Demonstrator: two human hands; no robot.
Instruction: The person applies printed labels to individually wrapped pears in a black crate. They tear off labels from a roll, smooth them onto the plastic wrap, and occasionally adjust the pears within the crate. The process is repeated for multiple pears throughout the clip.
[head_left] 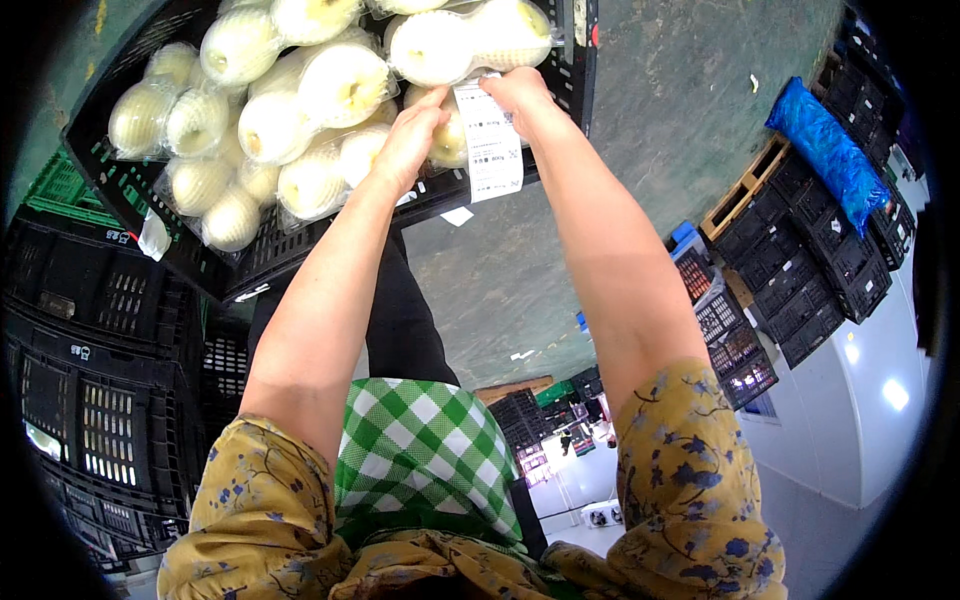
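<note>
Pale yellow round fruit point(345, 85) in white foam nets and clear plastic packs fills a black crate point(585, 60) in front of me. My right hand point(522, 95) pinches the top of a white strip of printed labels point(492, 150), which hangs down over the crate's near side. Just left of the strip, my left hand point(408, 142) has its thumb and fingers closed against a pack of fruit point(448, 140). That pack is partly hidden by the strip and my hands, and my left fingertips show only in part.
Black crates point(100, 400) are stacked at the left, with a green crate point(65, 185) behind them. More black crates point(790, 270) stand at the right, under a blue plastic bundle point(830, 150). A scrap of white paper point(457, 216) shows below the crate's near edge.
</note>
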